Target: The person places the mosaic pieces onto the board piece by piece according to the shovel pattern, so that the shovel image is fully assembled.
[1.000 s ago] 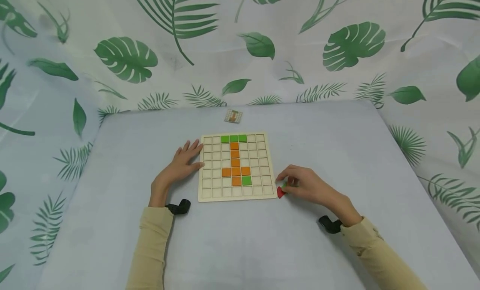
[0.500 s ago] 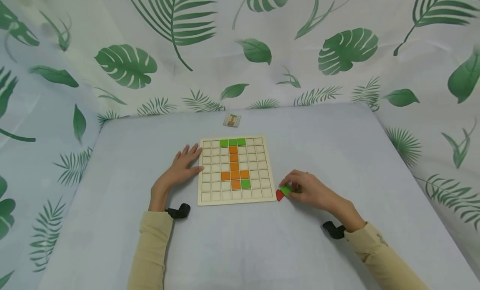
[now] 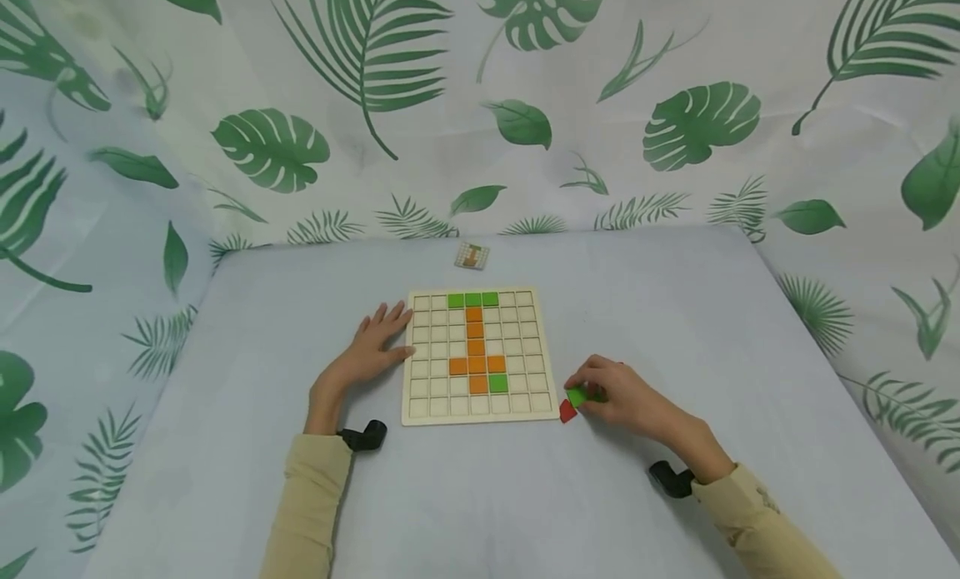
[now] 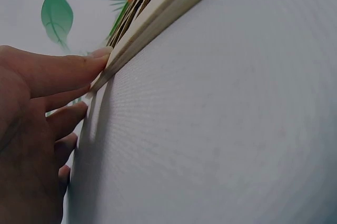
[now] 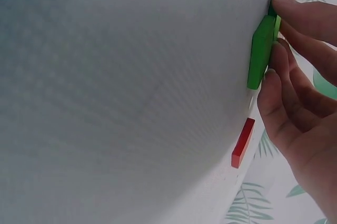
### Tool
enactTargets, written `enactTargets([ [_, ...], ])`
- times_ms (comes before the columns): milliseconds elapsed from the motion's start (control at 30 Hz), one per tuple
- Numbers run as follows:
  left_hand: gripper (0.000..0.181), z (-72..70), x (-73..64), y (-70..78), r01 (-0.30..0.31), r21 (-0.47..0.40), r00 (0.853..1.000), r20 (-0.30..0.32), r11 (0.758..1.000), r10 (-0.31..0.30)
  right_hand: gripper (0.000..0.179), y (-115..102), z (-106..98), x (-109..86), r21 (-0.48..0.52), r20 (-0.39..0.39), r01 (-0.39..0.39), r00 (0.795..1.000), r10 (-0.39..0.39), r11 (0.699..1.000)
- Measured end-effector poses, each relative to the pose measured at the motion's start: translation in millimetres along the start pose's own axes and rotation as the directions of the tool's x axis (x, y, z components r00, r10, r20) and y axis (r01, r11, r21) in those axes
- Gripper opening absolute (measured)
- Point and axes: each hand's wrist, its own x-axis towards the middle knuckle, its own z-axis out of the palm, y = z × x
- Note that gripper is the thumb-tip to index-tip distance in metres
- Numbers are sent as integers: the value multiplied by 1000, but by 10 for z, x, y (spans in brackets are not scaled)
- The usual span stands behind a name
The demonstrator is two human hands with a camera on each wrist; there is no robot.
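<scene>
A pale square grid board (image 3: 439, 408) lies flat on the table, with orange tiles (image 3: 476, 346) in a column and green tiles (image 3: 473, 299) set in its cells. My left hand (image 3: 363, 354) rests at the board's left side, fingers extended, thumb and fingertips touching its edge. Off the board's lower right corner, my right hand (image 3: 618, 398) pinches a green tile (image 3: 576, 396) between thumb and fingers. In the right wrist view a larger green piece (image 5: 259, 58) shows by the fingertips; how many pieces are held cannot be told. A red piece (image 3: 567, 411) lies between the green tile and the board corner.
Behind the board lies a small card (image 3: 472, 256) printed with a similar grid pattern. Another red piece (image 5: 243, 142) lies near the right hand's fingers in the right wrist view. A leaf-print cloth (image 3: 420, 158) hangs behind the table.
My right hand has shifted slightly right, away from the board, and more of the green tile shows between its fingers. The left hand stays at the board's edge. The head view has tilted up.
</scene>
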Motion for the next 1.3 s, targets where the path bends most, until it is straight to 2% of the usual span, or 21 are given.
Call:
enactTargets([
  [200,70,19,-10,-2,9,12,1000,-4,1000,-9,24,-7,11,9,-8,-8,-23,1000,23,1000],
  [333,71,11,-22,19,10,1,1000,-11,1000,-10,25,-23,5,15,23,-18,-43,999,44,999],
  [500,71,30,-22,13,13,0,1000,-8,1000,-13,21,-26,39,-6,28,-62,-56,996,58,998],
  [667,71,45,-29,6,10,0,1000,-11,1000,-10,20,-43,43,-35,5,-134,7,991,-6,1000],
  [833,70,35,-16,6,6,11,1000,-14,1000,-6,23,-64,0,-50,28,-177,54,983,-48,998],
  [967,71,30,-15,9,9,8,1000,-14,1000,-9,25,-64,-2,-32,62,-176,67,983,-55,996],
  [1300,71,24,-23,4,22,21,1000,-13,1000,-22,28,-95,50,44,164,-101,23,995,-7,986],
])
